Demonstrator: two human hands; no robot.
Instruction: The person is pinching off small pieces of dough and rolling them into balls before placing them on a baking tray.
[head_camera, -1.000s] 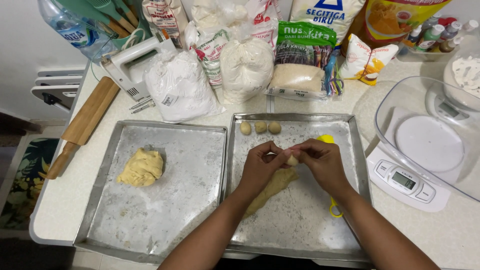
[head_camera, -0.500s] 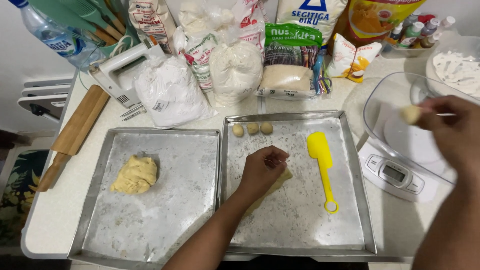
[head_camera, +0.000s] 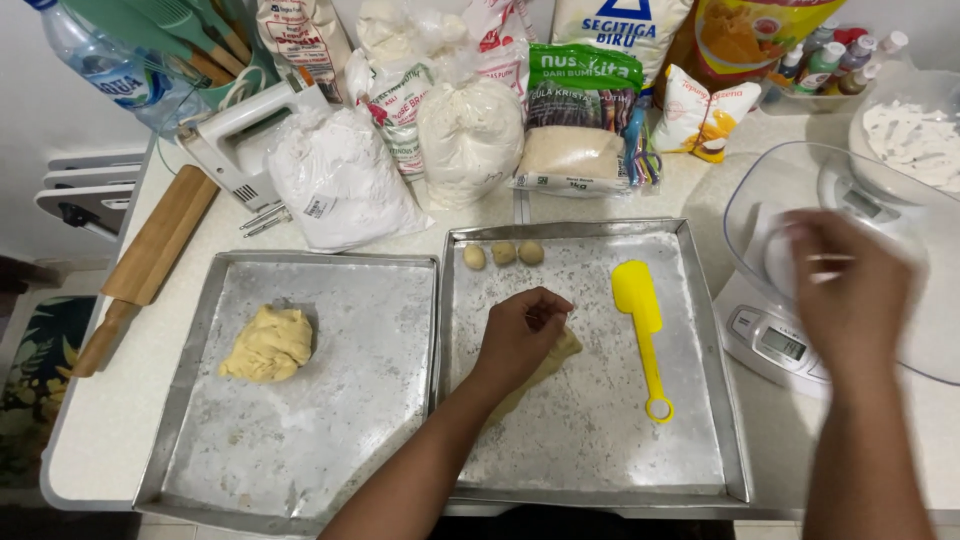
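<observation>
The two shallow rectangular trays, the left metal tray (head_camera: 330, 440) and the right metal tray (head_camera: 690, 400), are dull grey sheet metal, scuffed and dusted with white flour, matt rather than shiny. A soft, lumpy pale-yellow dough lump (head_camera: 268, 343) has a rough, moist-looking surface. Three small round dough balls (head_camera: 503, 254) look smoother. The bright yellow plastic spatula (head_camera: 642, 325) is smooth and slightly glossy. The long wooden rolling pin (head_camera: 150, 255) shows plain, matt brown wood. The clear bowl (head_camera: 760, 200) on the white plastic kitchen scale (head_camera: 760, 340) is probably glass, though blur makes that uncertain. The clear plastic bag of white powder (head_camera: 335, 180) is thin and crinkled.
</observation>
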